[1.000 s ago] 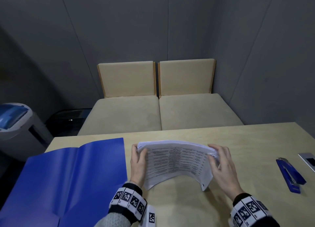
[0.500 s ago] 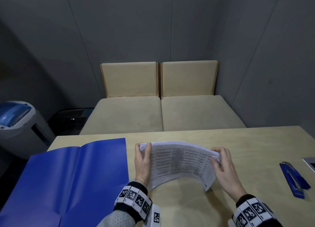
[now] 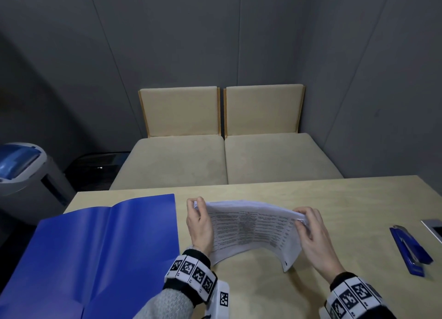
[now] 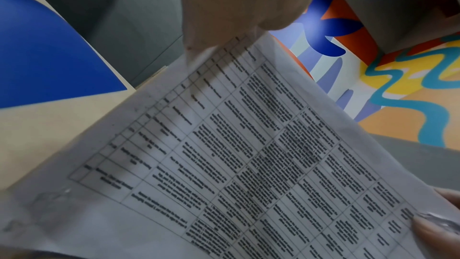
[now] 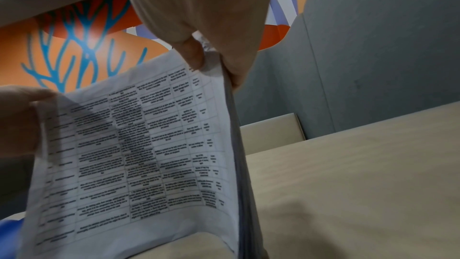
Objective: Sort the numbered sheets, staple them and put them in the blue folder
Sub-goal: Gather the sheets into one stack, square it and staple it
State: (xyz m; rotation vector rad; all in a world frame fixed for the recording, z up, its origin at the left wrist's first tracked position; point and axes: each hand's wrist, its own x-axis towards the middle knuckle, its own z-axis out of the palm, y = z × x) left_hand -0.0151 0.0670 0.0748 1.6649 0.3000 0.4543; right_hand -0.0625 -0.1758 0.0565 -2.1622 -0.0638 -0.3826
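head view: both hands hold the stack of sheets (image 3: 248, 227) bowed above the surface (image 3: 334, 199) — left hand (image 3: 199, 225) grasping its left edge, right hand (image 3: 313, 235) pinching the right. blue folder (image 3: 95, 251) lies open just left; blue stapler (image 3: 410, 251) far right, seemingly closed.

A pale wooden table (image 3: 334, 199) carried the things. On its left part lay the blue folder (image 3: 95, 247), opened flat, its left edge running out past the table's left side. Far to the right lay a blue stapler (image 3: 410, 250), lengthwise toward the near edge, well apart from the folder. Just beyond the stapler, at the table's right edge, a flat grey rectangular thing (image 3: 434, 227) was cut off by the frame; what it was could not be told.
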